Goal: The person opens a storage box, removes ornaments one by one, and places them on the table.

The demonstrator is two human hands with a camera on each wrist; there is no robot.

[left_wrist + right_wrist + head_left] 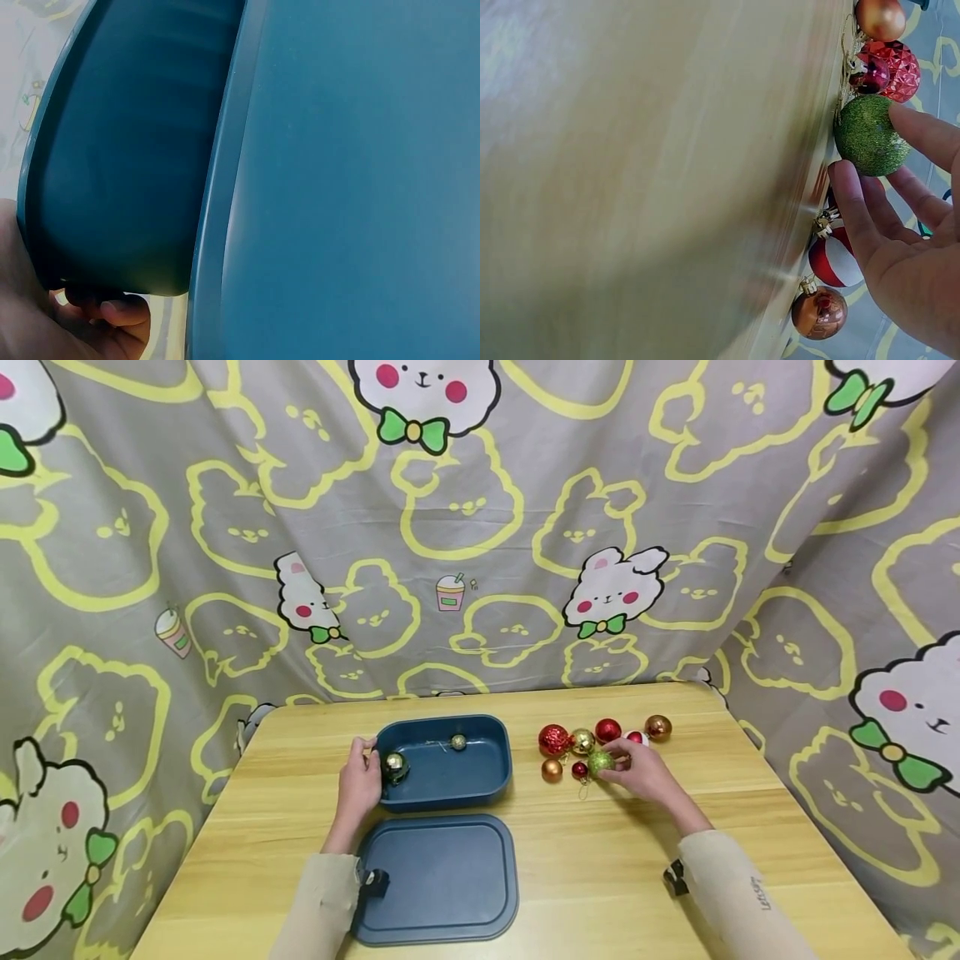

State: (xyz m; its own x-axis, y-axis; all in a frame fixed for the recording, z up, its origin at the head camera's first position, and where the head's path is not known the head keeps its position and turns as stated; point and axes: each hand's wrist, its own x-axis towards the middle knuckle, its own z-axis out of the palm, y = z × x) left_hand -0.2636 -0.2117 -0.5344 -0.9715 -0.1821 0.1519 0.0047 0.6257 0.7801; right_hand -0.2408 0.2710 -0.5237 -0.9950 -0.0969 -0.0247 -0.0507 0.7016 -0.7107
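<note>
At the left end of a blue plastic box [450, 803], my left hand [360, 781] grips its wall, with curled fingers showing below the box in the left wrist view. Inside the box are a shiny ball ornament [394, 763] near that hand and a small gold ball ornament [458, 742] by the far wall. My right hand [637, 770] has thumb and fingertips around a green glitter ball ornament [871, 135] at the tabletop. Close beside it lie a small dark red ball ornament [580, 770] and a gold ball ornament [582, 741].
The matching blue lid [442, 881] lies flat in front of the box. Around the right hand are a textured red ball [554, 739], an orange ball [552, 770], a red ball [608, 730], a red-and-white ball [835, 259] and a copper ball [658, 727]. A patterned curtain [480, 635] hangs behind the wooden table [600, 877].
</note>
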